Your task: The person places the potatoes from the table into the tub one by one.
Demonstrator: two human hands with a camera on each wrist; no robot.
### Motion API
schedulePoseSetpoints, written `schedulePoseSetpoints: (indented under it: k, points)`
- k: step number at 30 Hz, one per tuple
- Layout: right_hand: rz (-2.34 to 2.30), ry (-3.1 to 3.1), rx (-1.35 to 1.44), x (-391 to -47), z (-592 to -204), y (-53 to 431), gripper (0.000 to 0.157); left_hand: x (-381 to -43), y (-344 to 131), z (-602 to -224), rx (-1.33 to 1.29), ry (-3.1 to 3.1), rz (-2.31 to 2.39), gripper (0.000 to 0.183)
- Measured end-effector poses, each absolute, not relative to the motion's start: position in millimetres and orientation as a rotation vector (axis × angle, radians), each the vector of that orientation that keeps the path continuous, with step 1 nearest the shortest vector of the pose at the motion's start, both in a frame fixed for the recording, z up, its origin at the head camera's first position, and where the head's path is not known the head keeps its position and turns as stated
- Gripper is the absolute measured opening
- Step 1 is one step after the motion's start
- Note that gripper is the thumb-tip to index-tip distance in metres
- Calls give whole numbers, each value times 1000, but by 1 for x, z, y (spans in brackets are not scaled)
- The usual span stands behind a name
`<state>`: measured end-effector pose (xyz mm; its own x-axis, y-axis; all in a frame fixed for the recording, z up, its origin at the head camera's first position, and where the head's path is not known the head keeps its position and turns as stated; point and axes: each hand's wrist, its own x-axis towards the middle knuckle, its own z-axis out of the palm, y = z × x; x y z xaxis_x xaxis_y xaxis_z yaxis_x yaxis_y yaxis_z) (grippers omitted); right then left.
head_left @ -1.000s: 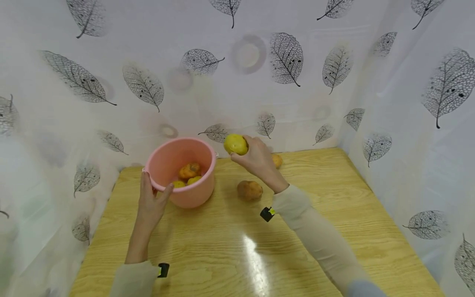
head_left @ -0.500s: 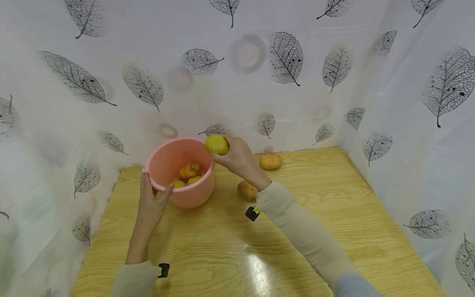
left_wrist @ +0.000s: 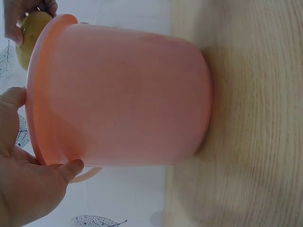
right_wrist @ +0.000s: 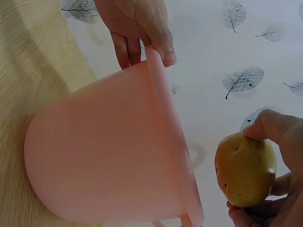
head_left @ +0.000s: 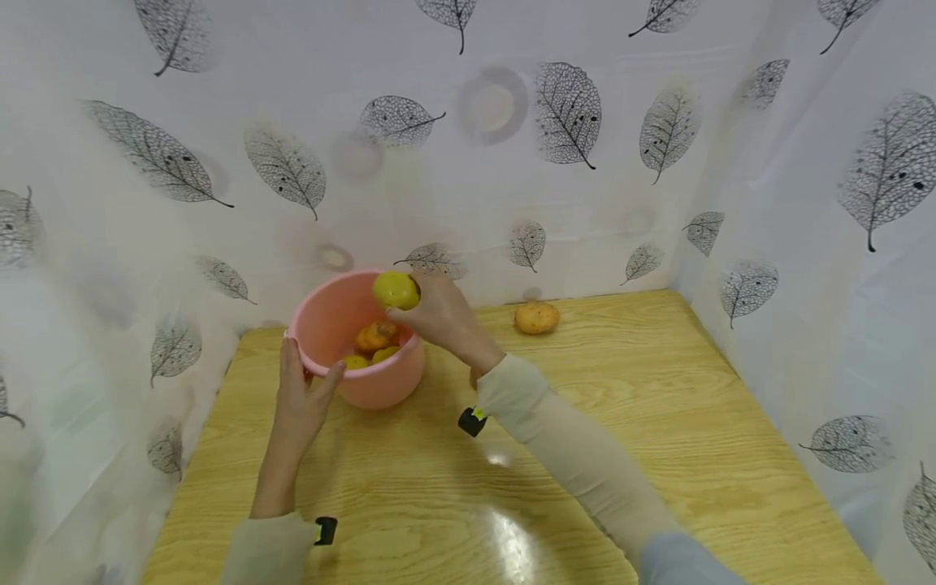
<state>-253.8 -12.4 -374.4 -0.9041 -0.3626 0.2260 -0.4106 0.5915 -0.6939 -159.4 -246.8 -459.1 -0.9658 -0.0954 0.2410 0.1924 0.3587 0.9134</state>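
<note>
A pink bucket (head_left: 379, 392) stands on the wooden table toward the back left. My left hand (head_left: 301, 402) grips its near-left rim, thumb and fingers on either side of the edge. In my right hand (head_left: 444, 318) a yellow potato (head_left: 396, 291) is pinched between thumb and fingers, over the bucket's far right rim. The right wrist view shows this potato (right_wrist: 246, 169) smooth, with small dark specks, just beyond the rim. Inside the bucket lie a browner potato (head_left: 376, 335) and two yellow ones, partly hidden by the near wall.
One potato (head_left: 537, 318) rests near the table's back edge, right of the bucket. Another potato (head_left: 474, 378) is mostly hidden behind my right wrist. A leaf-printed white curtain (head_left: 490, 187) surrounds the wooden tabletop (head_left: 658, 406) at the back and sides.
My right hand has carried the yellow potato leftward, from right of the bucket to over its rim. The back potato has come into full view. My left hand stays on the rim.
</note>
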Motion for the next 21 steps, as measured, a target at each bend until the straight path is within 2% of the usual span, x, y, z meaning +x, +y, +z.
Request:
schedulePoseSetpoints:
  k: [6,13,21]
  points:
    - [1146,-2776,701,-256,-377,-28,38,-158,-247,-457,-69,-2372,-1673,100]
    - [1194,-2735,804,-256,-385,-43,43,-159,-249,-457,-47,-2398,-1676,101]
    - [1201,-2755,882,-253,-393,-56,29,-161,-250,-459,-85,-2393,-1676,100]
